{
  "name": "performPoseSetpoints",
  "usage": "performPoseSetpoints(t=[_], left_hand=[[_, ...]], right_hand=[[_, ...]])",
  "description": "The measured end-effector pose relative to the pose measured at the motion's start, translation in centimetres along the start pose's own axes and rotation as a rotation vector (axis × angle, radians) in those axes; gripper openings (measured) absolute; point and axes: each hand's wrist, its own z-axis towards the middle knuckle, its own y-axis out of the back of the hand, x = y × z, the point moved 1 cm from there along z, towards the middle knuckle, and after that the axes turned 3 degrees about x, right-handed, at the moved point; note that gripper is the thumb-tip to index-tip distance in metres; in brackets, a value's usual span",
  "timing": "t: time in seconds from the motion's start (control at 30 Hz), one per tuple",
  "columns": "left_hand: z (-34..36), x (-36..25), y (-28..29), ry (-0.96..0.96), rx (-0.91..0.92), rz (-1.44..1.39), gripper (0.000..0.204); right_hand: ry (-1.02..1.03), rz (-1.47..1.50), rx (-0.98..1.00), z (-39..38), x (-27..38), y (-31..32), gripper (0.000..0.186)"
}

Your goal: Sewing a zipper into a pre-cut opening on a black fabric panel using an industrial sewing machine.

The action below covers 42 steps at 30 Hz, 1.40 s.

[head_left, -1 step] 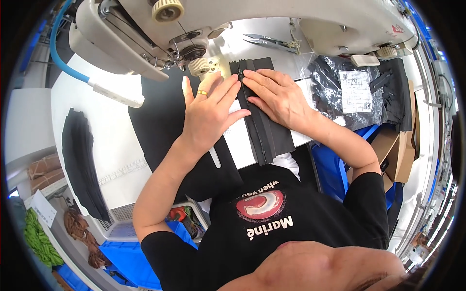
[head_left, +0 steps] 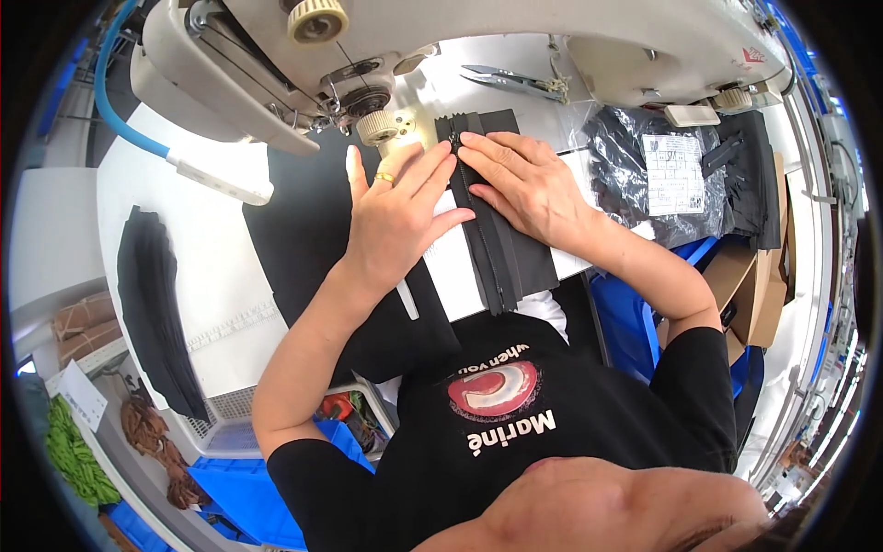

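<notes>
A long black zipper lies lengthwise on black fabric in front of me, its end close to the sewing machine's needle area. My left hand, with a ring on one finger, rests with fingers stretched out and fingertips touching the zipper's left edge near its far end. My right hand lies flat on its right side, fingertips almost meeting the left ones. Under my left hand and wrist spreads a larger black fabric panel. What lies beneath the fingertips is hidden.
The sewing machine arches over the far side of the white table. Thread snips lie behind the zipper. A stack of black strips is at left; a clear plastic bag with a label is at right. Blue bins stand below.
</notes>
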Motion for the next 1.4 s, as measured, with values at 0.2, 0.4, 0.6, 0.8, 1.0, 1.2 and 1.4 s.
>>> performPoseSetpoints(t=[0.2, 0.4, 0.6, 0.8, 1.0, 1.2, 1.4], left_hand=[[0.0, -0.1, 0.2, 0.004, 0.011, -0.006, 0.057], [-0.3, 0.1, -0.3, -0.013, -0.008, 0.014, 0.056], [-0.1, -0.2, -0.2, 0.018, -0.022, 0.039, 0.055], [-0.3, -0.1, -0.2, -0.019, -0.021, 0.057, 0.056], [0.2, -0.2, 0.1, -0.063, 0.023, 0.084, 0.056], [0.6, -0.1, 0.2, -0.076, 0.055, 0.042, 0.053], [1.9, 0.4, 0.0, -0.100, 0.085, 0.042, 0.044]], right_hand=[[-0.003, -0.018, 0.025, 0.1, 0.1, 0.0, 0.036], [-0.043, -0.011, 0.051, 0.0, 0.0, -0.2, 0.038], [-0.046, -0.003, 0.076, 0.1, 0.1, 0.1, 0.038], [-0.061, 0.014, 0.071, -0.1, 0.1, -0.1, 0.039], [-0.059, 0.030, 0.034, -0.1, 0.0, -0.1, 0.039], [-0.056, 0.021, 0.046, -0.1, -0.1, -0.1, 0.038], [-0.046, -0.023, 0.040, -0.3, -0.1, -0.1, 0.036]])
